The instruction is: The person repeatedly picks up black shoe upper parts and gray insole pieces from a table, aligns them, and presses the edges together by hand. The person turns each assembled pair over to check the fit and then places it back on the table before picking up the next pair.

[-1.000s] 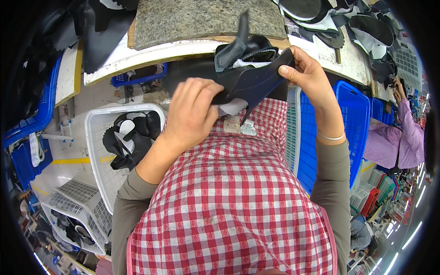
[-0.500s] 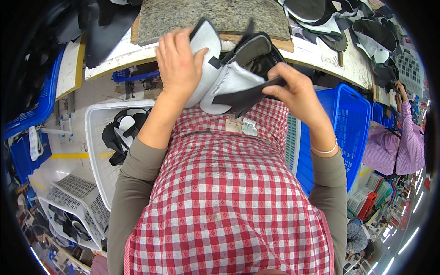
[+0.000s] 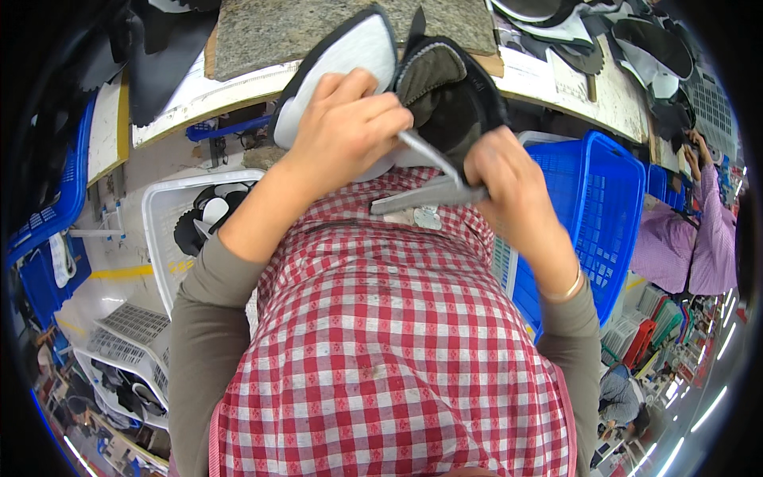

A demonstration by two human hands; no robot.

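Note:
A black shoe upper (image 3: 449,111) with a white and grey lining is held in front of my apron, just at the bench's near edge. Its white-lined side (image 3: 354,52) is spread out to the left, while the dark, stitched inner side faces up on the right. My left hand (image 3: 342,131) lies across the white lining, its fingers closed on a folded edge in the middle. Gripped by my right hand (image 3: 505,175), the right side of the upper bends at a black-and-grey flap (image 3: 417,197) hanging toward the apron. The right fingertips are slightly blurred.
A stone slab (image 3: 358,32) lies on the white bench (image 3: 183,107). More black and white upper pieces (image 3: 648,48) are piled at right. A white basket (image 3: 159,215) with cut pieces stands at left, blue baskets (image 3: 612,215) at right. Another person (image 3: 695,238) works at far right.
My left hand has moved from the left piece's outer edge to the middle and closed on a folded edge. The upper has opened wider, and my right hand has come slightly lower.

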